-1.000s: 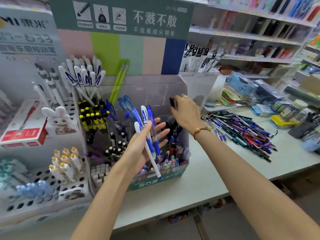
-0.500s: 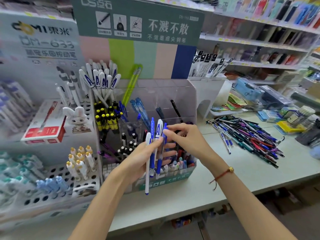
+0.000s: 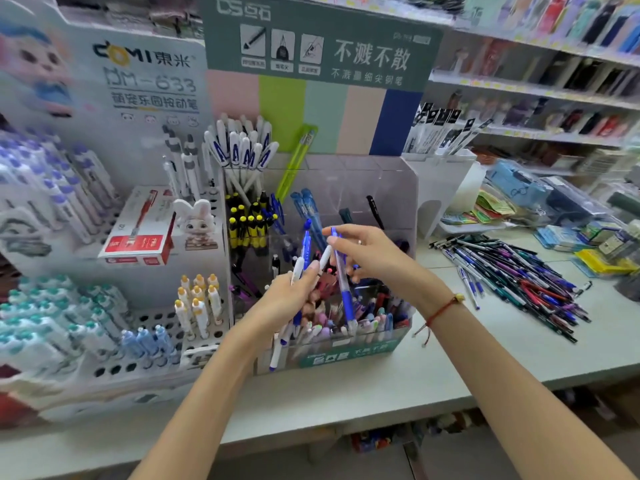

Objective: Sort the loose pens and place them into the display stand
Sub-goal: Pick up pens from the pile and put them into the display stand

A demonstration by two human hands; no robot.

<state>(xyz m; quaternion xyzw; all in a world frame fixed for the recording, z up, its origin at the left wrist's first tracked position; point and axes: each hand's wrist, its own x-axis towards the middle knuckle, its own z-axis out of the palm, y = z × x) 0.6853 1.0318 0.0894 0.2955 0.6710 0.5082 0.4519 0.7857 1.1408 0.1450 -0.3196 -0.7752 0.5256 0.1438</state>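
My left hand (image 3: 289,299) grips a small bunch of blue-and-white pens (image 3: 300,259) in front of the clear acrylic display stand (image 3: 398,188). My right hand (image 3: 367,252) pinches one blue pen (image 3: 343,289) near its top; the pen hangs almost upright, its tip over the stand's front row. The stand holds yellow-black pens, blue pens, white pens with blue clips and several pastel ones in front. A heap of loose pens (image 3: 516,275) lies on the table to the right.
A white perforated rack (image 3: 145,327) with pens, a red box (image 3: 138,233) and a rabbit figure (image 3: 197,223) stands at the left. A white holder (image 3: 440,181) and packaged goods (image 3: 540,195) lie behind the heap. Shop shelves fill the back right.
My right hand came back from the stand's rear compartment to the bunch in my left hand and has drawn one blue pen out of it. The camera moved closer.
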